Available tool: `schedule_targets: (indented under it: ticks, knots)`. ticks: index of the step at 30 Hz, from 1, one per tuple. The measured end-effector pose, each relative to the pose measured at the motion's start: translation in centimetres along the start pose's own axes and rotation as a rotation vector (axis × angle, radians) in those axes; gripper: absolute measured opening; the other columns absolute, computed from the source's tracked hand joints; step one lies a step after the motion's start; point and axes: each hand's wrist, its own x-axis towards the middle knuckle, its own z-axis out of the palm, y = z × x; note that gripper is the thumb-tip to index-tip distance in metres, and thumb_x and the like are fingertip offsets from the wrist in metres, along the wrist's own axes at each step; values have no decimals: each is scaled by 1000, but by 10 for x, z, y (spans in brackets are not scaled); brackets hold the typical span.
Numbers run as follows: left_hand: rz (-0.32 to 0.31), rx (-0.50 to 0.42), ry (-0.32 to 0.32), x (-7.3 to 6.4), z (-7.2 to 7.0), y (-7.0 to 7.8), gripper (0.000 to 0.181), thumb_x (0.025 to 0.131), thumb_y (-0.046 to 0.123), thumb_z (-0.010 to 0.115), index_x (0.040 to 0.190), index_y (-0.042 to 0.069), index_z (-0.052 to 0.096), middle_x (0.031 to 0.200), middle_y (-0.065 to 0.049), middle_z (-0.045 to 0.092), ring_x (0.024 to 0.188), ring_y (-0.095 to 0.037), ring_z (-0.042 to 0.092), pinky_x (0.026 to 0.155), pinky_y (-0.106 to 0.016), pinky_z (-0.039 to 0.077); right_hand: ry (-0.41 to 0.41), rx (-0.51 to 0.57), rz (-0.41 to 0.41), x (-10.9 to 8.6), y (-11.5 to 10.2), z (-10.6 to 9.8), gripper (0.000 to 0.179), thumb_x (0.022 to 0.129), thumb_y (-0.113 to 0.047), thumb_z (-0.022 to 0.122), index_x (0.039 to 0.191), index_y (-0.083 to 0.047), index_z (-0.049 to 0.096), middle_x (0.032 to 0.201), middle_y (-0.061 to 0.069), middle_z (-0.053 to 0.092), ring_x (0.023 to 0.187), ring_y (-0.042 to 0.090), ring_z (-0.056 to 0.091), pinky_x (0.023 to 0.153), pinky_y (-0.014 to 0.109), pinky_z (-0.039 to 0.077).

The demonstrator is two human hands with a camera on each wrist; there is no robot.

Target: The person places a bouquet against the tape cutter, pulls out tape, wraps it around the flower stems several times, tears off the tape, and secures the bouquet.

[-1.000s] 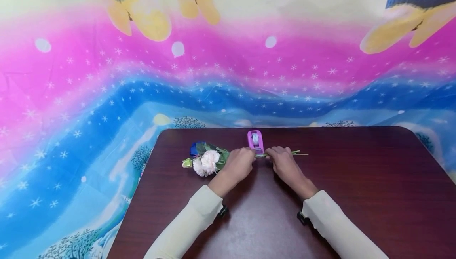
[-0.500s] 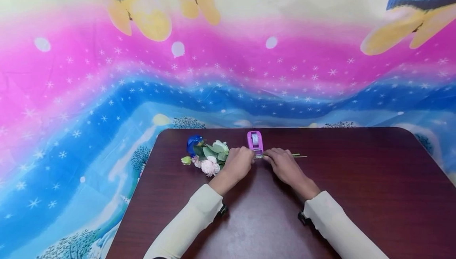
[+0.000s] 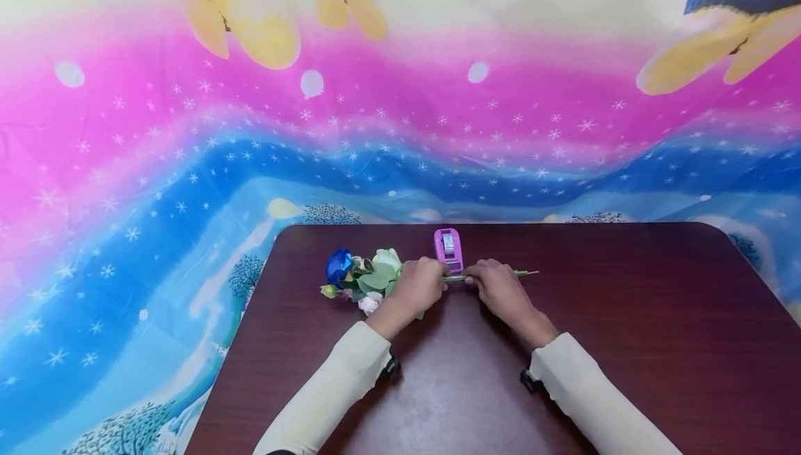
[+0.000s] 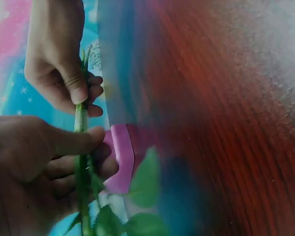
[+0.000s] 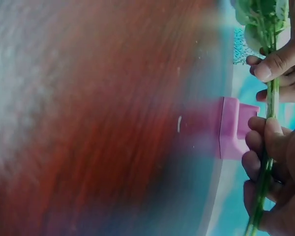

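Note:
My left hand (image 3: pixel 418 289) grips a small bunch of flowers by its green stems (image 5: pixel 258 206), just below the heads. A blue rose (image 3: pixel 340 267), a white flower (image 3: pixel 386 258), a pale pink flower (image 3: pixel 370 303) and leaves stick out to its left. Farther along, my right hand (image 3: pixel 500 289) pinches the same stems between thumb and fingers, and their ends poke out to the right. Between the two hands, a shiny, clear band like tape (image 5: pixel 272 101) lies around the stems. Right behind the hands stands a pink tape dispenser (image 3: pixel 448 254).
Beneath everything is a dark reddish-brown table (image 3: pixel 601 344) with rounded far corners. A colourful printed cloth (image 3: pixel 400 121) hangs behind its far edge. Both forearms reach in from the near side, each with a dark strap at the wrist.
The bunch has turned about its stems: the blue rose and white flower have come up into view, while the pale pink ones have rolled down and under. Both hands stay nearly in place.

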Motion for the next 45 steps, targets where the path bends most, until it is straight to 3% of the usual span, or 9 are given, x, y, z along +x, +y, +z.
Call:
schedule_targets:
  ticks: [5, 14, 17, 21, 25, 29, 32, 38, 45]
  knots:
    - [-125, -180, -156, 4, -2, -3, 26, 85, 17, 83, 111, 16, 78, 91, 3, 77, 89, -16, 71, 71, -31, 55, 21, 4, 17, 0, -4, 1, 12, 93, -7, 73, 103, -8, 81, 84, 2, 72, 83, 24, 66, 80, 46, 52]
    - [-224, -265, -200, 7, -3, -5, 52, 79, 16, 87, 128, 20, 71, 59, 6, 61, 66, -11, 60, 78, -31, 55, -38, 71, 108, 0, -6, 2, 30, 94, -8, 72, 124, -13, 75, 97, 8, 77, 83, 25, 64, 73, 42, 53]
    - [-238, -253, -201, 6, -3, -3, 55, 79, 17, 88, 131, 20, 71, 56, 2, 61, 71, -13, 64, 84, -33, 56, -59, 106, 145, -1, -7, 1, 33, 96, -9, 71, 129, -14, 73, 105, 11, 78, 81, 23, 62, 71, 39, 51]
    - [-258, -211, -197, 7, -4, 1, 55, 79, 20, 89, 131, 22, 71, 85, -4, 77, 99, -19, 71, 92, -36, 56, -86, 159, 173, -3, -7, 1, 39, 97, -9, 69, 135, -15, 68, 91, 11, 76, 64, 17, 52, 65, 34, 46]
    - [-291, -198, -201, 7, -6, 3, 57, 77, 22, 91, 131, 25, 71, 123, 0, 75, 116, -22, 68, 96, -37, 55, -147, 213, 186, -3, -8, 0, 44, 99, -10, 66, 143, -17, 62, 69, 6, 64, 53, 16, 40, 63, 31, 43]
    - [-311, -211, -225, 8, -7, 3, 66, 73, 22, 94, 134, 26, 69, 124, -1, 74, 108, -21, 68, 93, -36, 55, -248, 216, 215, -3, -10, -7, 49, 102, -12, 62, 149, -19, 54, 96, 14, 74, 66, 17, 52, 71, 34, 48]
    - [-324, -234, -244, 8, -10, 3, 72, 70, 22, 96, 136, 26, 68, 115, -3, 76, 91, -18, 66, 82, -32, 55, -342, 214, 257, -1, -13, -14, 53, 104, -13, 59, 155, -21, 47, 106, 17, 72, 74, 19, 56, 77, 36, 49]
    - [-340, -279, -327, 6, -13, 5, 81, 72, 20, 94, 145, 29, 59, 62, -1, 70, 53, -15, 66, 58, -27, 50, -481, 240, 334, 0, -16, -18, 62, 106, -15, 56, 162, -25, 30, 78, 6, 57, 62, 18, 49, 67, 30, 46]
    - [-355, -307, -355, 4, -12, 6, 87, 73, 18, 93, 148, 34, 53, 55, 0, 66, 53, -17, 69, 49, -24, 46, -508, 241, 325, -2, -15, -18, 65, 106, -15, 56, 163, -24, 26, 78, 6, 55, 61, 17, 48, 66, 30, 45]
